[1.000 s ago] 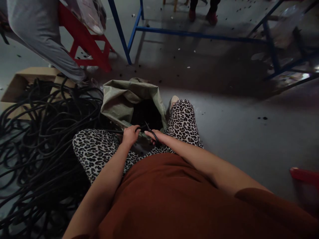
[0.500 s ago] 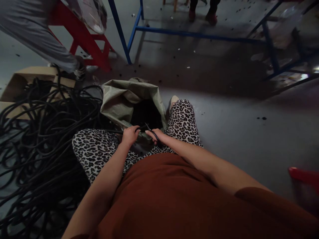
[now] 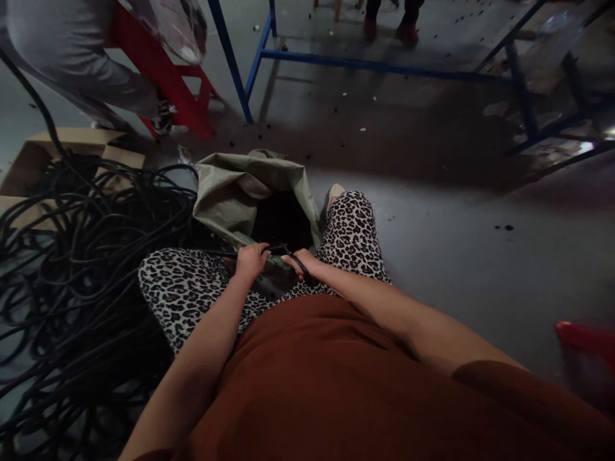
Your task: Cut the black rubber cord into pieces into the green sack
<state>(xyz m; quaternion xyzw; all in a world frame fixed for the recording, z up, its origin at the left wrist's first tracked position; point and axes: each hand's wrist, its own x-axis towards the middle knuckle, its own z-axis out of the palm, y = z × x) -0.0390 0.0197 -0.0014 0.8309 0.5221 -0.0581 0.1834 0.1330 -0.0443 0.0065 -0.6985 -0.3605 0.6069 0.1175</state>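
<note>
Between my knees stands an open woven sack [image 3: 225, 195] with its top rolled back; dark contents lie inside, too dim to make out. My left hand [image 3: 252, 261] is closed around a black rubber cord [image 3: 273, 248], whose short end sticks out to the right over the sack's near rim. The cord runs back left across my thigh. In my right hand [image 3: 302, 261] is a pair of scissors [image 3: 302, 266] with black handles. Their blades point up and left, at the cord's end; whether they touch it I cannot tell.
A large tangle of black cord [image 3: 96, 288] covers the floor at left, partly over a cardboard box [image 3: 36, 147]. Beyond it a person in grey trousers [image 3: 67, 57] is beside a red stool [image 3: 158, 70]. A blue metal frame [image 3: 365, 64] stands ahead. A red plastic edge [image 3: 583, 337] shows at right.
The person in grey trousers has shifted a foot to the right, and a strand of cord now rises from the box at far left. My hands have barely moved; the scissor blades have turned slightly.
</note>
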